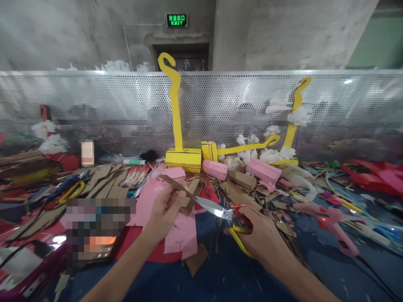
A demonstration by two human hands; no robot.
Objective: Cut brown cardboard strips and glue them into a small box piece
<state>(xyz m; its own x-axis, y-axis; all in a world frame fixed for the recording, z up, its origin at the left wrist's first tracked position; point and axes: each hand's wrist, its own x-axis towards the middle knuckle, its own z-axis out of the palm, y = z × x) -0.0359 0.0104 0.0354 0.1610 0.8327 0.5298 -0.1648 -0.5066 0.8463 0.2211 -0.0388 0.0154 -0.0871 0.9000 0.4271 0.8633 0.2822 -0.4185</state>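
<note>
Between the fingers of my left hand (166, 207) is a narrow strip of brown cardboard (167, 179), pinched and slanting down to the right. My right hand (260, 230) grips scissors (215, 208) with silver blades and red and yellow handles. The blade tips meet the strip's lower end; whether they cut into it I cannot tell. Beneath my hands lie pink sheets (181, 241) over red material (132, 243). Just beyond sit small pink boxes (215, 169) and an open brown cardboard piece (192, 195).
Behind stand yellow hooked shapes (176, 117) on box bases, one lying sideways, with white fluff (299, 116) at the right. A pink glue gun (335, 224) with a black cord lies right. Cardboard strips (103, 180) and scraps cover the left. A perforated metal panel (208, 105) closes off the back.
</note>
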